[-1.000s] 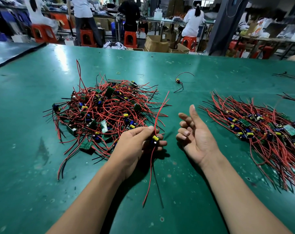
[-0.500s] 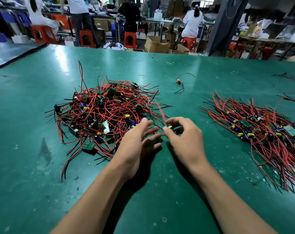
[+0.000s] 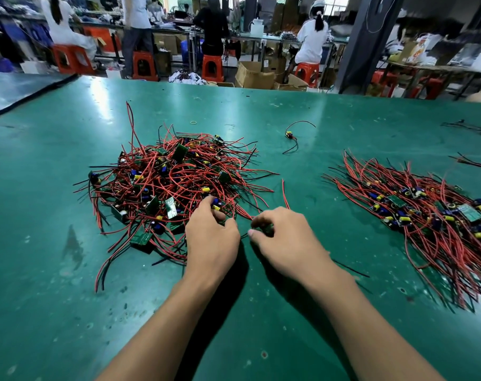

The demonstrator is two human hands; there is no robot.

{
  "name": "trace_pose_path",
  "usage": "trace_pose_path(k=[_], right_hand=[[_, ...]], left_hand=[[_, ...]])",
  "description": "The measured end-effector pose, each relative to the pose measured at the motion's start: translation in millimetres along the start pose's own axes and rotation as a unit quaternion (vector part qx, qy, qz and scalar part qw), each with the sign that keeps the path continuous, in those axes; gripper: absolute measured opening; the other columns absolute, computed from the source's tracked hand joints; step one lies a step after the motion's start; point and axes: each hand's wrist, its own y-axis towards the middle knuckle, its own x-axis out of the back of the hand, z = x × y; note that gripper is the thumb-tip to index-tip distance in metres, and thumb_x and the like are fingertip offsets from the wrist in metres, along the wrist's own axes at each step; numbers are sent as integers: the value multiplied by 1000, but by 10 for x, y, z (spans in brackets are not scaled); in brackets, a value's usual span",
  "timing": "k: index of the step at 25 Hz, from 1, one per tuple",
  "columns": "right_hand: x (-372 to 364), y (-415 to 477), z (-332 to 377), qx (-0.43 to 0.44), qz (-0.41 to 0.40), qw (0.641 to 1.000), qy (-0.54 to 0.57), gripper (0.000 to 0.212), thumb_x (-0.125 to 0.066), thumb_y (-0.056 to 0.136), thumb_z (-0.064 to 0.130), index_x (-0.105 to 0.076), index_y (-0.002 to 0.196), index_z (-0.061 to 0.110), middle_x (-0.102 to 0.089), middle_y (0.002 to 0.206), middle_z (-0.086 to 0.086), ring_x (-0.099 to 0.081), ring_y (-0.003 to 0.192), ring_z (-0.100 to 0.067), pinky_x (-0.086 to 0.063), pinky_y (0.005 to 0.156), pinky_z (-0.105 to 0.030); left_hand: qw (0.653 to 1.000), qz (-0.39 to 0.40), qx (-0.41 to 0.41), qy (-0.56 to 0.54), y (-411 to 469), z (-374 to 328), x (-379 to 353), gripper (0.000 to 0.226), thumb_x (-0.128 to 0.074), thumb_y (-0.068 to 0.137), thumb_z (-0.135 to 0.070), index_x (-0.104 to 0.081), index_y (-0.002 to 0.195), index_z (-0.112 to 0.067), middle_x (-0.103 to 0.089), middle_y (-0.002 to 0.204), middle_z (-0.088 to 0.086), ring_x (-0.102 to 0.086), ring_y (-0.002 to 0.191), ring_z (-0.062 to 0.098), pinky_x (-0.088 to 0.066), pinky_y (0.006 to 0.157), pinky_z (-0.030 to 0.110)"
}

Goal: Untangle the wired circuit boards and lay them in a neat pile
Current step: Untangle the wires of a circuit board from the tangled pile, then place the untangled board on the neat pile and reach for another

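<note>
Left hand [image 3: 211, 243] is pinching a board [image 3: 216, 205] in the tangled pile [image 3: 173, 182]; right hand [image 3: 286, 243] is curling round a loose wired board [image 3: 267, 230], neat pile [image 3: 426, 215] lying by the tabletop's [image 3: 55, 312] right edge

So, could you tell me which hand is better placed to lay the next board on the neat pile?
Right. The right hand pinches a wired board and is nearer the neat pile; the left hand is at the tangled pile.

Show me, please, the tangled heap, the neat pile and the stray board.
tangled heap [image 3: 176, 182], head view, its middle.
neat pile [image 3: 415, 215], head view, its boards.
stray board [image 3: 289, 134], head view, yellow component.
</note>
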Motion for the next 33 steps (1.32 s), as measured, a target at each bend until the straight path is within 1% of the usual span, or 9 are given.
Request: trace_pose_path(k=[3,5,8,15,20,24,27,30,33], right_hand=[[76,19,-130,-67,5,997,-47,26,-65,88,42,-73,106,24,-67,110,-2,-63,104,-26,-52,93,-38],[227,47,-249,-118,-10,991,-64,27,-65,88,41,-73,104,21,-71,110,-6,-65,104,-29,-54,91,-39],[342,50,-333,-152,-17,983,-100,27,-65,88,41,-73,100,18,-70,107,-9,-63,102,-33,-53,84,-37],[43,-34,-122,-69,-10,985,-161,34,-56,95,43,-64,122,25,-56,127,-2,-46,121,-28,-39,100,-40],[-50,14,-236,-17,-32,996,-85,37,-56,97,30,-63,130,13,-56,137,-8,-44,130,-26,-32,113,-34],[-28,67,-343,-51,-29,995,-84,47,-57,98,35,-58,138,11,-49,145,-14,-40,138,-27,-27,117,-36],[-64,60,-212,-2,-119,988,100,26,-60,98,22,-71,118,10,-68,121,-6,-62,114,-18,-44,104,-29],[-18,36,-20,-3,-73,900,429,25,-55,102,24,-76,101,11,-76,98,-4,-69,88,-11,-55,82,-26],[38,22,40,-4,-32,876,481,16,-61,98,15,-76,96,12,-77,93,-7,-67,84,-12,-55,74,-25]], left_hand=[[1000,8,2,25,33,-9,19,56,-61,86,-9,-49,140,-10,-65,72,-6,-58,69,4,-37,70,3],[1000,19,17,10,50,1,35,50,-60,87,-8,-53,136,-11,-68,69,-1,-62,67,7,-44,72,9],[999,25,28,-14,43,-9,34,35,-58,87,-7,-59,122,-12,-69,69,7,-67,67,27,-56,76,39],[996,-16,-54,73,5,52,-11,12,-66,85,-13,-73,94,-17,-54,93,1,-49,74,3,-32,73,13],[994,-3,-85,63,13,87,-32,27,-65,85,-5,-68,110,-15,-66,104,0,-62,92,15,-48,90,24],[988,-34,-148,-15,-34,52,-35,28,-72,84,-9,-66,110,-17,-69,95,-7,-63,83,2,-48,81,14],[963,-51,-263,-36,-81,29,-45,30,-72,86,-8,-64,115,-11,-71,102,-5,-64,94,-1,-48,86,15],[946,-32,-322,-39,-127,8,-56,35,-72,87,-11,-61,120,-14,-69,108,-11,-65,99,0,-51,86,19],[943,-38,-331,-10,-126,44,-59,37,-75,84,-14,-62,119,-14,-69,109,-7,-63,93,4,-53,86,27]])
